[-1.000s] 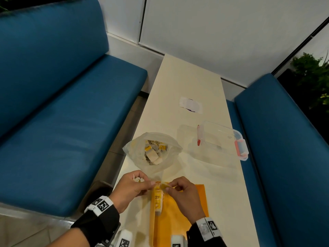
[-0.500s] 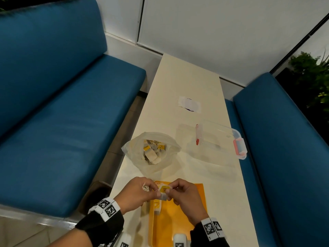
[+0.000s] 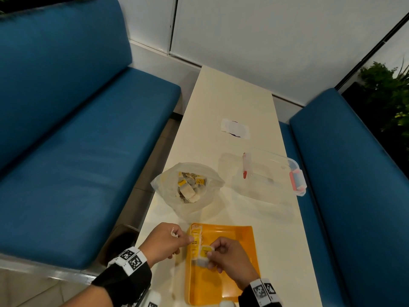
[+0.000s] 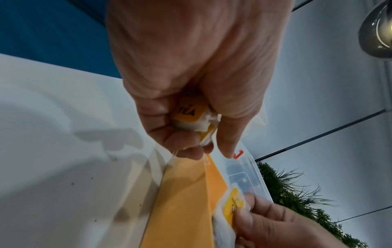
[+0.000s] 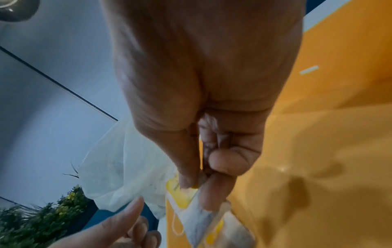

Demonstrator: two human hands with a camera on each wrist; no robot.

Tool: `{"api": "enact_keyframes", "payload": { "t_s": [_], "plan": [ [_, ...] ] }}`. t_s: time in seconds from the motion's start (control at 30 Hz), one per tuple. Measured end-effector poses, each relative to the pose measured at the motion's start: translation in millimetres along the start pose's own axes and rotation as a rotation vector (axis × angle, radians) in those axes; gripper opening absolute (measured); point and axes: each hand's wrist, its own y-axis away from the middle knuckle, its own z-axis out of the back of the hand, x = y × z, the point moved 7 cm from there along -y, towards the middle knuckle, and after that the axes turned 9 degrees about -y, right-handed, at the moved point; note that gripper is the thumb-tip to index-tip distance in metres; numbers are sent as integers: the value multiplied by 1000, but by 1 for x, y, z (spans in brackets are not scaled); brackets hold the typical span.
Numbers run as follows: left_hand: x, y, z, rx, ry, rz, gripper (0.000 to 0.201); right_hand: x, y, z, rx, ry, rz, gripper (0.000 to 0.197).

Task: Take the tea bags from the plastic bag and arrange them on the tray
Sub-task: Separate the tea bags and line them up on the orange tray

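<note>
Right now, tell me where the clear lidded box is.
In the head view the clear lidded box sits on the table's right side, right of the plastic bag and beyond the orange tray.

"TEA" on tea-bag tag

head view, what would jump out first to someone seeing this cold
The orange tray at the near end of the pale table, where the right hand pinches a tea bag over it while the left hand grips more just left of it. Beyond sits an open plastic bag of tea bags, with a clear container to its right.
</note>
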Motion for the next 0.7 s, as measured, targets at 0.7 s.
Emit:
{"api": "enact_keyframes", "payload": {
  "t_s": [0.7],
  "plan": [
    [10,3,-21,61,-48,80,23,-23,-16,-35,-23,311,-48,20]
  ]
}}
